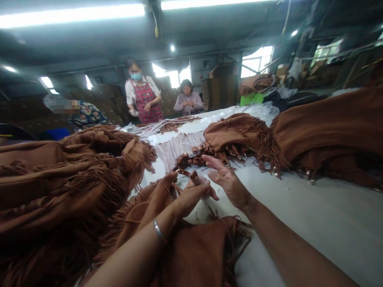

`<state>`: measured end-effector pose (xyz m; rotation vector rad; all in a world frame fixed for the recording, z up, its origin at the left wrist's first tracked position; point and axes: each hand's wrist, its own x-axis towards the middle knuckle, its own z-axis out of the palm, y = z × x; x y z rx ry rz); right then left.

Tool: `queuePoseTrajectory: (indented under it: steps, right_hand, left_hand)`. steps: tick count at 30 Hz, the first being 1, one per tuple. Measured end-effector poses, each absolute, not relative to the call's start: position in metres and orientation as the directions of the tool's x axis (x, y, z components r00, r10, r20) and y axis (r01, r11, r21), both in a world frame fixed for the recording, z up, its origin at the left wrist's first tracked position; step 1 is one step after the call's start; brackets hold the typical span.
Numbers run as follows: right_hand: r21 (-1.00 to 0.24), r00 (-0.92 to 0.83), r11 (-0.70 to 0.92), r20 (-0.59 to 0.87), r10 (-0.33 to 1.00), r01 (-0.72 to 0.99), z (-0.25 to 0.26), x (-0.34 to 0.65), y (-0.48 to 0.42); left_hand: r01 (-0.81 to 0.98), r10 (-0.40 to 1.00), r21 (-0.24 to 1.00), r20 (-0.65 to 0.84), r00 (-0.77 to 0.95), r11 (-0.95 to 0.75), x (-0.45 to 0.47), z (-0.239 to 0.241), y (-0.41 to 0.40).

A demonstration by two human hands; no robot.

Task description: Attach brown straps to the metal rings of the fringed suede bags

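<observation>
Pinching a narrow brown strap (187, 174) between its fingertips, the left hand (191, 195) hovers just above a fringed brown garment (191, 247) that lies on the white worktop (314, 215). A silver bangle (158, 231) sits on that wrist. Just right of the strap, the right hand (226, 181) is spread, palm turned toward the left, fingers loose and holding nothing; whether its fingertips touch the strap I cannot tell. Beyond the strap lies a heap of brown belts with metal buckles (194, 157). Left of the strap rises a big pile of fringed garments (60, 175), and another pile (314, 131) stretches to its right. Far beyond the strap, at the worktop's far end, three people (143, 99) work.
</observation>
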<state>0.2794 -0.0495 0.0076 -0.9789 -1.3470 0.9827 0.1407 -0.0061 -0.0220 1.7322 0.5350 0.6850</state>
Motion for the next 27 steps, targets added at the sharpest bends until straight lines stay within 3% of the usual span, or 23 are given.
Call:
queuePoseTrajectory:
  steps: [2,6,10,12,16,19,22,27]
  right_hand:
    - [-0.972,-0.131,0.234,0.23,0.964,0.014,0.013,0.272,-0.055]
    - [-0.997,-0.164,0.069,0.071,0.984,-0.015,0.002,0.262,-0.053]
    - [-0.978,-0.194,0.027,0.067,0.979,-0.205,-0.014,0.266,-0.044]
    - [-0.973,-0.175,0.053,0.094,0.98,-0.224,-0.018,0.27,-0.042]
    - [-0.993,-0.237,0.054,0.078,0.968,-0.104,-0.017,0.27,-0.046]
    - [-0.999,-0.345,0.013,0.024,0.938,-0.033,-0.015,0.265,-0.051]
    - [-1.0,-0.392,0.019,0.013,0.92,0.013,-0.015,0.265,-0.052]
    - [-0.972,-0.395,0.052,-0.044,0.918,0.228,-0.012,0.286,-0.049]
  left_hand:
    - [-0.012,0.622,0.986,0.115,0.775,-0.167,0.146,-0.028,-0.008]
    - [0.017,0.582,0.996,0.038,0.812,-0.089,0.151,-0.036,-0.01]
    - [0.047,0.53,0.994,0.012,0.848,-0.098,0.135,-0.022,-0.006]
    - [0.107,0.586,0.982,0.003,0.81,-0.154,0.122,-0.009,-0.002]
    - [0.371,0.812,0.833,0.15,0.565,-0.412,0.103,0.011,0.002]
    - [0.416,0.729,0.677,0.266,0.631,-0.607,0.101,0.008,0.001]
    - [0.389,0.699,0.664,0.29,0.654,-0.639,0.105,-0.003,0.0]
    - [0.522,0.782,0.609,0.295,0.55,-0.597,0.106,-0.008,0.003]
